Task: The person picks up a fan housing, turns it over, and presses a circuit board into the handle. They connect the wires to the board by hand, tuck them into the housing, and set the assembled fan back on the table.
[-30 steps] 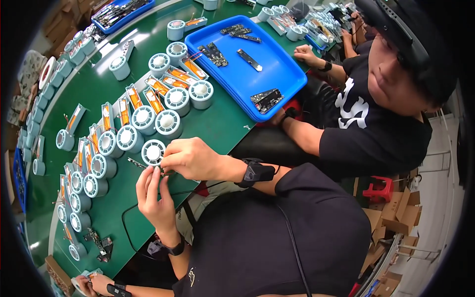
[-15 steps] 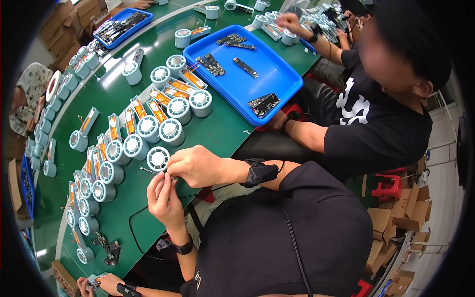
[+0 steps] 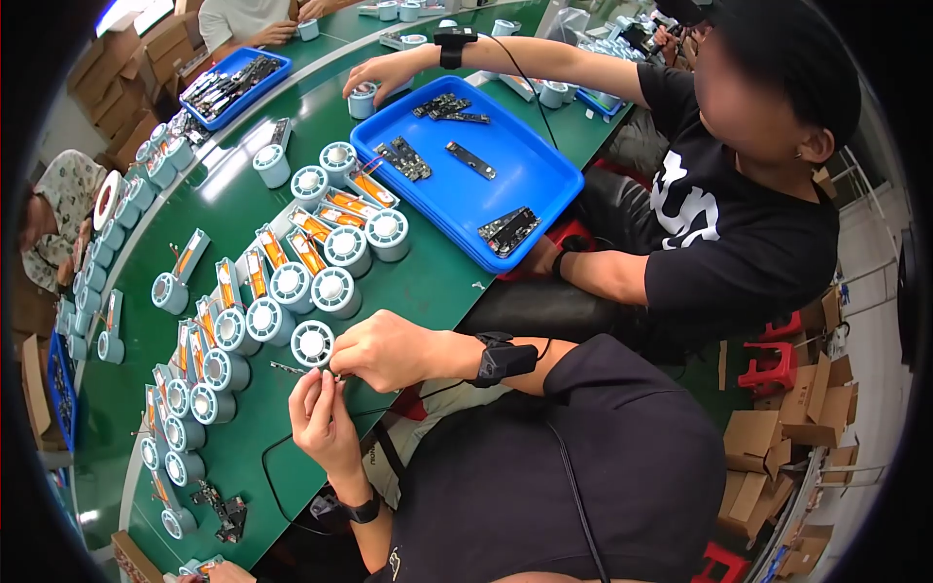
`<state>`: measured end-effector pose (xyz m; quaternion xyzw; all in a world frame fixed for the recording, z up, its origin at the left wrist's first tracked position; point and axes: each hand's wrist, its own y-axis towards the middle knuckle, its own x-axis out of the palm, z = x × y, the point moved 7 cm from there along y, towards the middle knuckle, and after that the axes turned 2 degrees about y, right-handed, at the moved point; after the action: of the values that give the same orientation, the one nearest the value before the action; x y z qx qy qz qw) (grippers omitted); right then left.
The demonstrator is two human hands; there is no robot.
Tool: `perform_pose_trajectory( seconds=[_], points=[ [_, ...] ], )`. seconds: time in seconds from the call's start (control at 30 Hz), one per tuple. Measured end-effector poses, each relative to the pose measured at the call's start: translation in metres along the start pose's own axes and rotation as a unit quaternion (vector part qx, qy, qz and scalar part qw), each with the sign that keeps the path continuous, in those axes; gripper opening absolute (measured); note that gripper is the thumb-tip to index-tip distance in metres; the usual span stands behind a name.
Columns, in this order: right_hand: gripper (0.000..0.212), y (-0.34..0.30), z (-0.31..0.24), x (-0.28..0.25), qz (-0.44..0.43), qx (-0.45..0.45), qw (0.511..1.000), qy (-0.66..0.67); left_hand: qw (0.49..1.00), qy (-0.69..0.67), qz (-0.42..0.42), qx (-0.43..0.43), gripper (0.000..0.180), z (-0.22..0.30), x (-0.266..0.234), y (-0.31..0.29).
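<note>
Head view: round white plastic fan unit [image 3: 313, 343] on green worktop [image 3: 428, 282], pinched by right hand [image 3: 384, 350]; left hand [image 3: 321, 420] fingers closed beside it.

White-faced pale blue round units [image 3: 313, 342] with orange strips crowd a dark green table [image 3: 428, 282] beside a bright blue tray [image 3: 544, 185].

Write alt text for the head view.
A person's left hand and right hand pinch a small part beside a round white-and-teal fan unit at the edge of a green worktable. Rows of like units fill the table, and a neighbouring worker sits by a blue plastic tray.
</note>
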<state>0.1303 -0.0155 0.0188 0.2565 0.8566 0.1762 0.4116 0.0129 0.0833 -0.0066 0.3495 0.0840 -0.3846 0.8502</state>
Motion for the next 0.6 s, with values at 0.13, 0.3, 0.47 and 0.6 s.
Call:
perform_pose_trajectory(
  seconds=[0.13,0.3,0.47,0.6],
  points=[
    [0.006,0.0001,0.0005,0.0027,0.005,0.006,1.000,0.009,1.000,0.007,-0.011,-0.001,0.027,0.0000,-0.0015,0.0004],
    [0.005,0.0022,0.0028,-0.0018,0.017,0.009,0.999,0.046,1.000,0.012,-0.007,0.000,0.028,-0.0003,0.0012,0.0011],
    [0.004,0.0000,0.0059,0.0012,0.022,0.025,0.998,0.061,1.000,-0.005,0.001,0.005,0.028,-0.0008,0.0041,0.0001],
    [0.005,-0.0034,0.0092,0.0040,0.021,0.057,0.996,0.069,1.000,0.017,0.016,0.016,0.029,-0.0060,0.0028,-0.0062]
  ],
)
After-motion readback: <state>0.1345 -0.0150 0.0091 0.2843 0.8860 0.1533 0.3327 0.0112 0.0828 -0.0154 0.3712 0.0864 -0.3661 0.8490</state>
